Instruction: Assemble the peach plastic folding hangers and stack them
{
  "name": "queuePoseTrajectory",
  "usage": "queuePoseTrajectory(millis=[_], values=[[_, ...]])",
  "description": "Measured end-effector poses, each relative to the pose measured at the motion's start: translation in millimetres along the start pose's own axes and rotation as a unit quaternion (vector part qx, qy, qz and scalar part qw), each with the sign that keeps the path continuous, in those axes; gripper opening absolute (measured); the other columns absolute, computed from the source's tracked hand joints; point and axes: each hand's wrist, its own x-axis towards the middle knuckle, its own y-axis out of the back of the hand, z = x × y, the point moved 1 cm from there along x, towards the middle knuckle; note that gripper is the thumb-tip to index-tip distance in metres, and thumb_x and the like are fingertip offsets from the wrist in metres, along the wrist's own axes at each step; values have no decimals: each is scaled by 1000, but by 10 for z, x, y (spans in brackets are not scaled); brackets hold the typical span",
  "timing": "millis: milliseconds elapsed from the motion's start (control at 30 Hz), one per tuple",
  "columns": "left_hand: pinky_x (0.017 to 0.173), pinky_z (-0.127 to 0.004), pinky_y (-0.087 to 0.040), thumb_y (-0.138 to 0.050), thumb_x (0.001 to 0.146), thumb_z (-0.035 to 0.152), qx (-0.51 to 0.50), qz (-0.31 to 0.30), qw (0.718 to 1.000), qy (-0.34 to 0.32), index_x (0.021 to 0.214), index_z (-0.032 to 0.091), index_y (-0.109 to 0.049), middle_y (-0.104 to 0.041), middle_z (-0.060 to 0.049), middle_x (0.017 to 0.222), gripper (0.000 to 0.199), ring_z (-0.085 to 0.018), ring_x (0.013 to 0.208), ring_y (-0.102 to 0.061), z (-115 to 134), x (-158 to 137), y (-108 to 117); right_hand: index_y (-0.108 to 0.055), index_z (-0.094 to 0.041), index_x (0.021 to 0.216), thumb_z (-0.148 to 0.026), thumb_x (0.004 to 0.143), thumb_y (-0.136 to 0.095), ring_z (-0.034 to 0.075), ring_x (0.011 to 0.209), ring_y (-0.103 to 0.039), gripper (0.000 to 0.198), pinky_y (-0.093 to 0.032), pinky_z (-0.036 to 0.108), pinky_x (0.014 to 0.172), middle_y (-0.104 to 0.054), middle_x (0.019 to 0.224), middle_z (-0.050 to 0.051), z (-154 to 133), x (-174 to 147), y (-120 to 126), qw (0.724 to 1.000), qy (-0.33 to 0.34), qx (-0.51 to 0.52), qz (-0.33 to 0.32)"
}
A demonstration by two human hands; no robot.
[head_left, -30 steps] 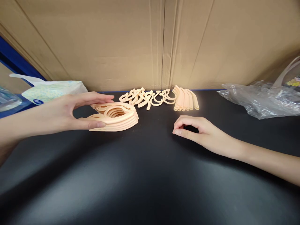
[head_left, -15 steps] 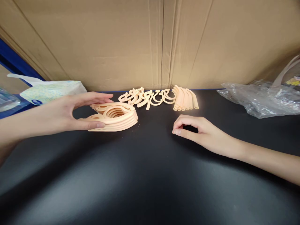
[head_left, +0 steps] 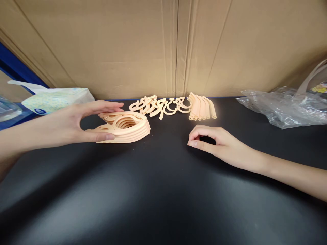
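Observation:
My left hand (head_left: 65, 124) is wrapped around the left end of a stack of peach plastic hanger pieces (head_left: 135, 133), thumb along the near side and fingers over the far side. The flat, looped pieces lie neatly on top of each other on the black table. Curled on the tabletop, my right hand (head_left: 217, 144) has its thumb tip against the fingers, with nothing visible in it. Beyond the hands lie a loose heap of peach hooks (head_left: 170, 108) and, to their right, a row of curved, grooved arm pieces (head_left: 201, 107).
The black table (head_left: 163, 190) runs back to a tall cardboard wall (head_left: 122, 44). A tissue pack (head_left: 58, 98) stands behind my left hand. At the right back is a crumpled clear plastic bag (head_left: 283, 107).

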Motion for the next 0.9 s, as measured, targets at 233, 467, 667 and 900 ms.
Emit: queuePoseTrajectory(millis=[233, 467, 667, 900], values=[[103, -52, -37, -61, 68, 72, 0, -16, 1000, 10, 139, 30, -46, -57, -1, 133, 84, -28, 110, -56, -97, 3, 20, -61, -23, 81, -37, 92, -53, 14, 84, -56, 20, -41, 28, 78, -61, 89, -2, 1, 16, -13, 1000, -4, 2, -3], [102, -55, -37, -65, 53, 80, 14, -14, 999, 49, 139, 34, -44, -58, 3, 131, 100, -30, 114, -56, -185, 30, 18, -61, -23, 81, -36, 92, -54, 12, 84, -55, 19, -40, 26, 78, -60, 89, -3, 7, 1, -10, 1000, -7, 4, -5], [93, -64, -42, -63, 56, 83, 34, 0, 999, 41, 141, 37, -41, -65, 3, 118, 99, -28, 99, -64, -230, 20, 21, -60, -23, 80, -36, 92, -54, 12, 83, -55, 19, -40, 26, 78, -60, 89, -3, -4, -1, 2, 1000, -10, 5, -6], [84, -60, -49, -59, 56, 86, 55, 17, 998, 8, 140, 30, -44, -66, 0, 117, 102, -26, 94, -67, -259, 30, 5, -61, -22, 80, -36, 92, -54, 12, 82, -56, 19, -41, 26, 77, -61, 88, -3, 12, 8, -5, 1000, -5, -1, -2]])
